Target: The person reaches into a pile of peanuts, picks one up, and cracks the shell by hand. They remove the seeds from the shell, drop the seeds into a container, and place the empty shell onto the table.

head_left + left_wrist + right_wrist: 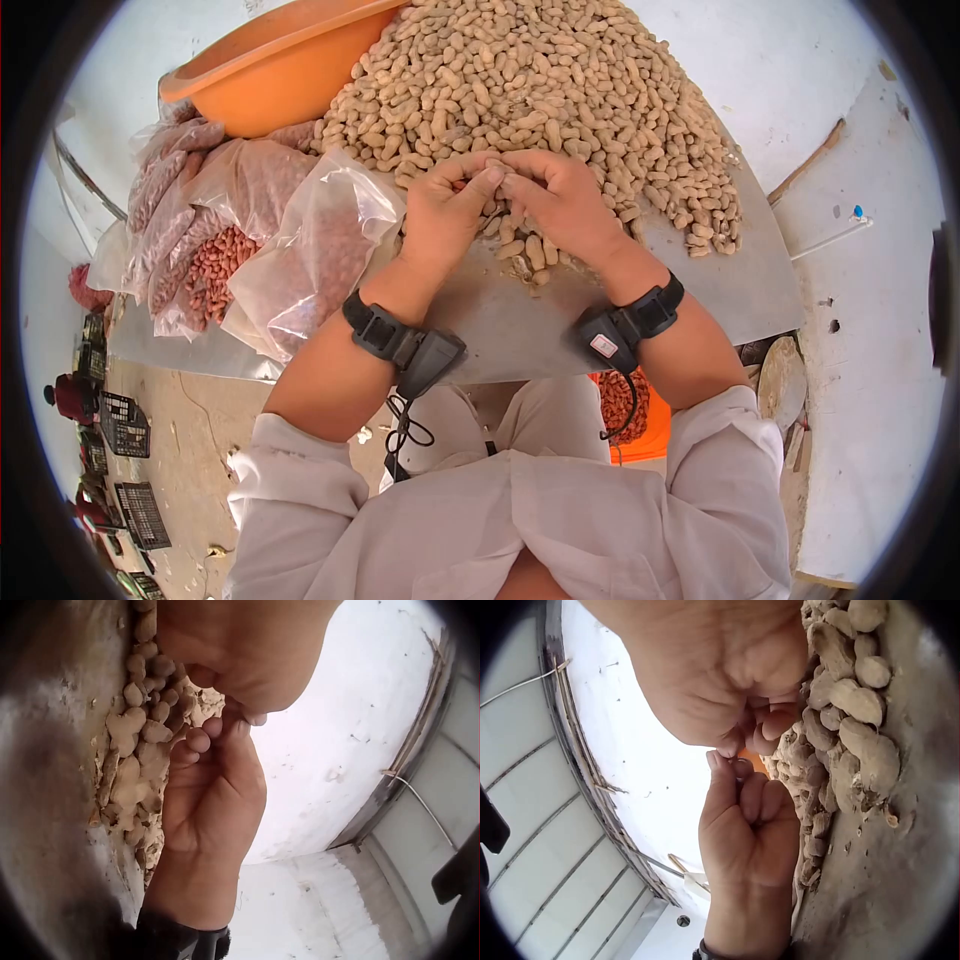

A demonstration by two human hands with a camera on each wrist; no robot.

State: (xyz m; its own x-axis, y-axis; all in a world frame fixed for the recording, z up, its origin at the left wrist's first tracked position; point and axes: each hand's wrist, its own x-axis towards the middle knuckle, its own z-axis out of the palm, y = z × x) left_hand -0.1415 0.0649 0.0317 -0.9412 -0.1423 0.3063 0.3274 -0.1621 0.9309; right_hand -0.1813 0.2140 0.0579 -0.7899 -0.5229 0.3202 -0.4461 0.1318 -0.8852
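Note:
Both hands meet fingertip to fingertip over the near edge of a heap of unshelled peanuts. The left hand curls its fingers, and a bit of reddish peanut kernel shows inside them. Thumb against forefinger, the right hand pinches at the same spot. A peanut between the fingertips is mostly hidden by them. In the left wrist view the right hand has its fingers bent inward; in the right wrist view the left hand has its thumb up against the right fingertips. Loose peanuts lie just below the hands.
An orange basin stands at the back left. Plastic bags of red kernels lie left of the heap on the grey tabletop. Below the table's front edge is an orange container with red kernels. Black crates stand on the floor at left.

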